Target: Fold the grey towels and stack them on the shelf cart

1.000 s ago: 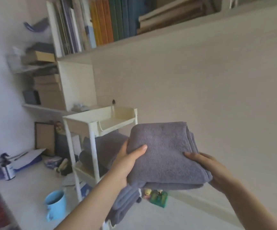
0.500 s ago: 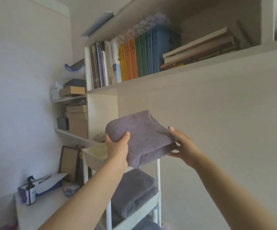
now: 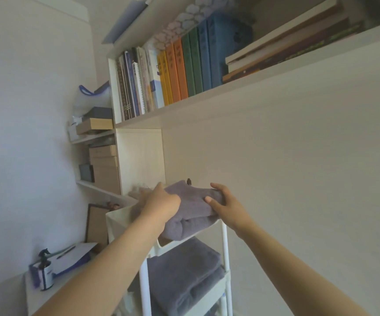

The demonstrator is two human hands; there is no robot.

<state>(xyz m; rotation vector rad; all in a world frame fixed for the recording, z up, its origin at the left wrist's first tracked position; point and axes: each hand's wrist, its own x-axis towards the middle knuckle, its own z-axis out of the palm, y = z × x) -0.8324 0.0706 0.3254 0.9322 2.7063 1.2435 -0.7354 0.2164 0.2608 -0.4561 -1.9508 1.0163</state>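
Both hands have brought the towel (image 3: 193, 208) down since half a second ago; it now sits in the cart (image 3: 224, 236)'s top tray. Left hand (image 3: 161, 204) and right hand (image 3: 226, 206) fingers still clamped on it, so letting go looks next.

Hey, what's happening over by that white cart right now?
A person is setting a folded grey towel into the top tray of the white shelf cart. The left hand and right hand both have a grip on it. More folded grey towels lie on the tier below.
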